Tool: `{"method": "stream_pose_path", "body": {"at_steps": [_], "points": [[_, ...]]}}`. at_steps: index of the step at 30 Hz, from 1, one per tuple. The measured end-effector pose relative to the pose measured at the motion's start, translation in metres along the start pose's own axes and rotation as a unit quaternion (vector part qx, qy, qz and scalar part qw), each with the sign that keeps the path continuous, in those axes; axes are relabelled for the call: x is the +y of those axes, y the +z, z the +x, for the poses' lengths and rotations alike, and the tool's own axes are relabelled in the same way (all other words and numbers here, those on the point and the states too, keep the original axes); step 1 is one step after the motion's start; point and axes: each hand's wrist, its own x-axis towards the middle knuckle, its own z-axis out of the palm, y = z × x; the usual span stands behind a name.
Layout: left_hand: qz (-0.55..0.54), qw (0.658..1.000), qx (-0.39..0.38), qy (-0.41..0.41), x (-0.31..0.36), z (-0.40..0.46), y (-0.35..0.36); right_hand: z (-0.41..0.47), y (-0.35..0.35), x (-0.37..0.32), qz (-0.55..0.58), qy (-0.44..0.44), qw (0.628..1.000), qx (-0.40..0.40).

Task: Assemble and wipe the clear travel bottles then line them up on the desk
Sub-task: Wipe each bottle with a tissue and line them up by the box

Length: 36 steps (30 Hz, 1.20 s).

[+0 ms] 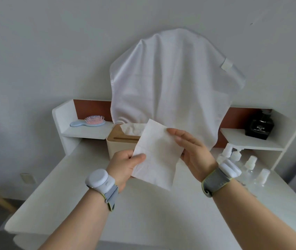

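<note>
White desk (143, 213) under both hands. Tissue box (120, 145) on desk beyond left hand (123, 166). Clear travel bottles (248, 166) clustered on desk just right of right hand (192, 154), white caps, upright.

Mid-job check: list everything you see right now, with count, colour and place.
tissue: one, white, held up between both hands
tissue box: one, cream with a wooden lid, desk centre back
clear travel bottles: several, clear with white tops, desk right, exact count unclear
hairbrush: one, blue and pink, left shelf
perfume bottle: one, black, right shelf
cloth: one, white, draped behind the box
desk: one, white
left hand: pinches the tissue's lower left edge
right hand: flat fingers against the tissue's right side
</note>
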Motion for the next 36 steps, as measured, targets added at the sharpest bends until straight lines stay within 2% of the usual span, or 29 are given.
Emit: {"method": "stream_pose_path", "body": {"at_steps": [3, 7, 14, 19, 23, 27, 29, 31, 33, 36], "points": [[-0.009, 1.0, 0.005, -0.014, -0.003, -0.001, 0.005, -0.006, -0.007, 0.007, 0.068, 0.009, 0.998, -0.01], [-0.047, 0.998, -0.004, -0.039, -0.005, -0.004, 0.011, -0.012, -0.014, 0.019, 0.08, 0.025, 0.996, 0.016], [-0.014, 0.998, -0.058, -0.036, -0.005, -0.01, 0.01, -0.009, -0.022, 0.027, 0.005, 0.039, 0.999, 0.016], [0.051, 0.995, -0.078, -0.024, -0.003, -0.01, 0.01, -0.006, -0.02, 0.031, -0.158, 0.075, 0.984, -0.041], [0.086, 0.991, -0.101, -0.029, -0.001, -0.008, 0.006, -0.007, -0.018, 0.031, -0.23, 0.109, 0.964, -0.079], [0.096, 0.988, -0.11, -0.041, -0.002, -0.006, 0.001, -0.011, -0.015, 0.035, -0.228, 0.115, 0.963, -0.088], [0.061, 0.991, -0.107, -0.051, -0.005, -0.005, 0.001, -0.012, -0.013, 0.038, -0.211, 0.107, 0.969, -0.072], [-0.028, 0.992, -0.102, -0.073, -0.009, -0.004, 0.002, -0.015, -0.012, 0.041, -0.177, 0.108, 0.977, -0.04], [-0.114, 0.985, -0.094, -0.086, -0.016, -0.002, 0.001, -0.019, -0.011, 0.045, -0.146, 0.113, 0.983, -0.01], [-0.184, 0.974, -0.113, -0.076, -0.028, -0.005, 0.004, -0.026, -0.011, 0.054, -0.115, 0.122, 0.986, 0.021]]}}
